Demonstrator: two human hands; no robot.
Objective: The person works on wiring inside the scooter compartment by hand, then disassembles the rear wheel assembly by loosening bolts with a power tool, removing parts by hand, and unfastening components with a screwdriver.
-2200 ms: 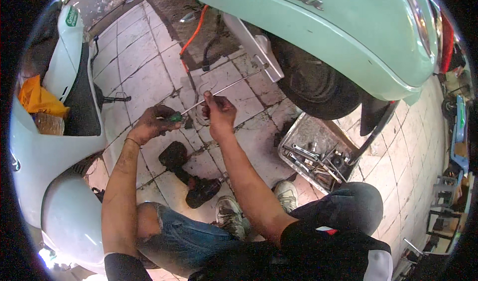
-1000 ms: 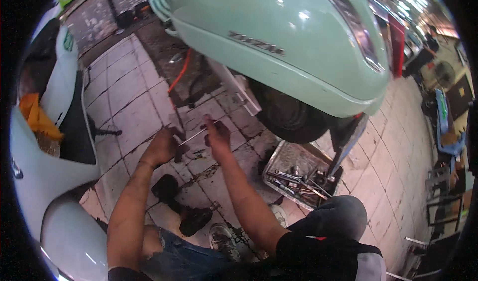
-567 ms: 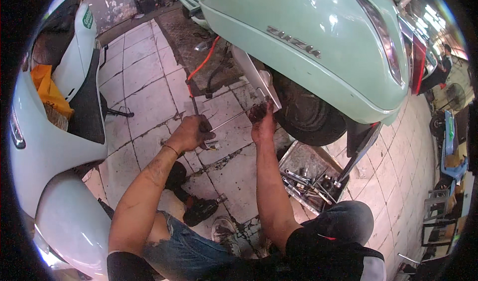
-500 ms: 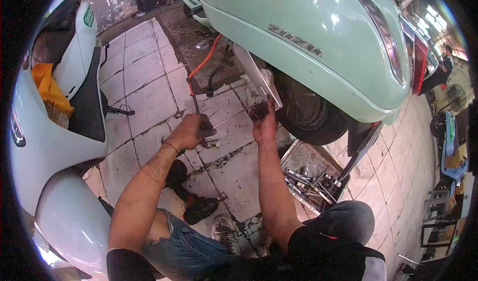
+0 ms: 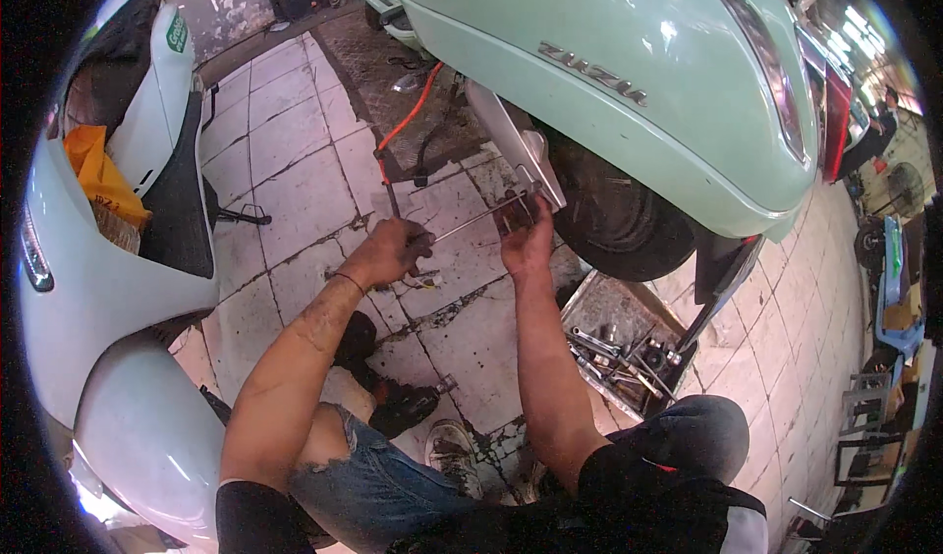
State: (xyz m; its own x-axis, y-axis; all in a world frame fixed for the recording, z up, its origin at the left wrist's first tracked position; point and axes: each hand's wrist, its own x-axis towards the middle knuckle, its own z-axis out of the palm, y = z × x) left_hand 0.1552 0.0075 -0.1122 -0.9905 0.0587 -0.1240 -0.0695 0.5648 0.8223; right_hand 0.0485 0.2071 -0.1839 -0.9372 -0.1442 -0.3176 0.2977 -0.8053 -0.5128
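Observation:
My left hand (image 5: 393,249) is closed around the handle end of a T-handle wrench, whose thin steel shaft (image 5: 467,225) slants up to the right. At the shaft's far end, the darkened fingers of my right hand (image 5: 526,230) curl around the tip, palm up. This hand is beside the lower end of a silver metal arm (image 5: 521,156) on a pale green scooter (image 5: 589,53). The scooter's rear wheel (image 5: 619,220) is just right of my right hand. My fingers hide the exact seat of the wrench tip.
A metal tray (image 5: 611,308) of sockets and wrenches sits below the wheel. A black cordless power tool (image 5: 398,407) lies near my shoe (image 5: 452,451). An orange cable (image 5: 413,112) crosses the tiled floor. A white scooter (image 5: 128,338) stands at left.
The view has shifted slightly. Both hands keep their places on the wrench, with the right fingers a little more opened to view and the shaft tip showing near the thumb.

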